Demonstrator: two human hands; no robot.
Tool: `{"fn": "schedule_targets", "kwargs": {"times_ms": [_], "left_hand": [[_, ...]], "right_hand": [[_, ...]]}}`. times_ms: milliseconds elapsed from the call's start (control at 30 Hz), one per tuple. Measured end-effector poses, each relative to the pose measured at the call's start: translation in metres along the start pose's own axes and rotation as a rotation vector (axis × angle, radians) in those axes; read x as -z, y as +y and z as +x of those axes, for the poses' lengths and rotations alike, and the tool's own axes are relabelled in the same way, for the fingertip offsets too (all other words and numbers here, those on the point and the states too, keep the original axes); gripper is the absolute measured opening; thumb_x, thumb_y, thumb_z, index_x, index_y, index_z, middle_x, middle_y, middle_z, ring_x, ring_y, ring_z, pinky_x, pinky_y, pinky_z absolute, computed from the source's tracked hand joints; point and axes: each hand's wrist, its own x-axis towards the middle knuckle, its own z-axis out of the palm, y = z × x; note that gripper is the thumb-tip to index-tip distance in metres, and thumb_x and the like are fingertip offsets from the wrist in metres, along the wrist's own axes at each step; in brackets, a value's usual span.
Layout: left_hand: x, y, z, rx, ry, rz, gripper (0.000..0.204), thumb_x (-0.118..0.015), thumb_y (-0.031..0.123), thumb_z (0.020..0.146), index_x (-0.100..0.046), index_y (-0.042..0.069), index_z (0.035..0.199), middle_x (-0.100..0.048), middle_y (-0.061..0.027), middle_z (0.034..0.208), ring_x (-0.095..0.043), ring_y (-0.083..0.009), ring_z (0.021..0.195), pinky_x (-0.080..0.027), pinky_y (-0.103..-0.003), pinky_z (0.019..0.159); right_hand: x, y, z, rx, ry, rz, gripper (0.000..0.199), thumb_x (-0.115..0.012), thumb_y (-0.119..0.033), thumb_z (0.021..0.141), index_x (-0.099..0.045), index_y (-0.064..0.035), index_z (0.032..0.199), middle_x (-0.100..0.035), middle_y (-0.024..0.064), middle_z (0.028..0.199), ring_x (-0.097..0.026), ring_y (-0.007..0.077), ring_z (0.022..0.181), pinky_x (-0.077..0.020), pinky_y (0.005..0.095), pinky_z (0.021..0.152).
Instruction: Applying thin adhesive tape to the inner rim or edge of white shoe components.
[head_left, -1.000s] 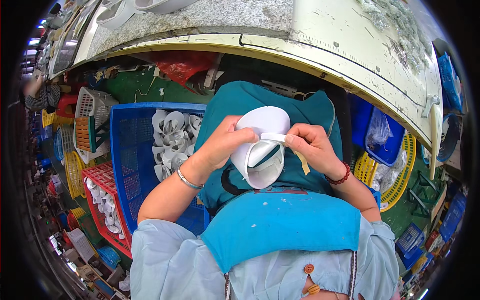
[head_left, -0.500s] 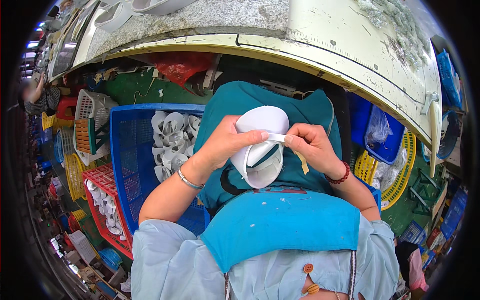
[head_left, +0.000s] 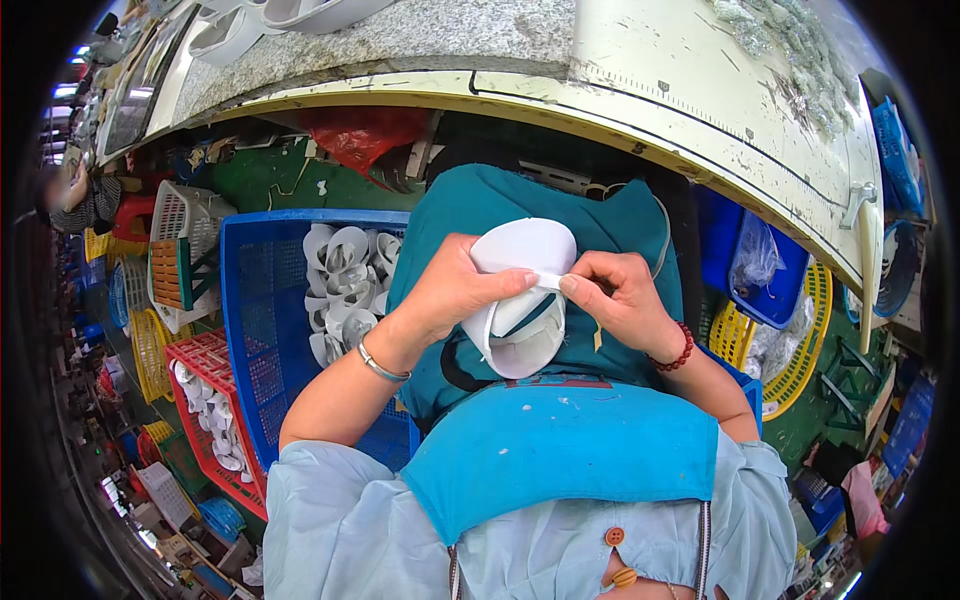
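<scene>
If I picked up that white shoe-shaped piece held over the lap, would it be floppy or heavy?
The white shoe-shaped piece is probably light, since it looks hollow and thin-walled. It seems fairly stiff: its opening stands wide although the left hand grips its side. Set down, it might rock or roll, given its rounded sides.
</scene>
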Motion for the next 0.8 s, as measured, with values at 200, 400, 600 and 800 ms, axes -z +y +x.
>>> {"fn": "schedule_targets", "kwargs": {"times_ms": [200, 400, 600, 800], "left_hand": [[0.0, 0.006, 0.001, -0.007, -0.013, 0.067, 0.033, -0.075, 0.019, 0.076, -0.066, -0.004, 0.099, -0.068, -0.0083, 0.09, -0.063, -0.013, 0.081, -0.051, -0.026, 0.073], [0.004, -0.002, 0.002, 0.037, 0.013, -0.056, 0.034, -0.069, 0.021, 0.08, -0.064, -0.004, 0.103, -0.067, -0.0094, 0.094, -0.064, -0.0141, 0.083, -0.051, -0.027, 0.074], [0.0, 0.0, -0.001, -0.037, 0.007, -0.035, 0.033, -0.075, 0.022, 0.077, -0.067, -0.005, 0.095, -0.068, -0.0097, 0.087, -0.065, -0.013, 0.074, -0.052, -0.025, 0.066], [-0.003, 0.008, -0.008, -0.128, 0.049, 0.091, 0.026, -0.075, 0.015, 0.078, -0.069, -0.002, 0.096, -0.069, -0.0067, 0.086, -0.063, -0.0104, 0.076, -0.051, -0.024, 0.067]], "right_hand": [[-0.001, -0.005, 0.007, 0.048, -0.024, 0.032, 0.026, -0.065, -0.018, 0.087, -0.059, -0.0001, 0.07, -0.045, -0.0025, 0.052, -0.036, 0.0029, 0.049, -0.0266, 0.0227, 0.043], [-0.005, -0.011, 0.006, 0.08, 0.058, -0.071, 0.024, -0.066, -0.016, 0.086, -0.059, -0.0001, 0.07, -0.053, 0.0008, 0.054, -0.044, 0.0038, 0.049, -0.0326, 0.0224, 0.043], [-0.008, -0.013, 0.005, 0.092, 0.037, -0.102, 0.022, -0.067, -0.017, 0.085, -0.06, 0.0, 0.072, -0.059, 0.0063, 0.057, -0.056, 0.0098, 0.051, -0.0409, 0.0251, 0.046], [-0.009, -0.018, 0.006, 0.138, 0.116, -0.195, 0.021, -0.069, -0.017, 0.084, -0.059, -0.0016, 0.075, -0.06, 0.0097, 0.058, -0.059, 0.0164, 0.05, -0.0429, 0.0271, 0.045]]}}
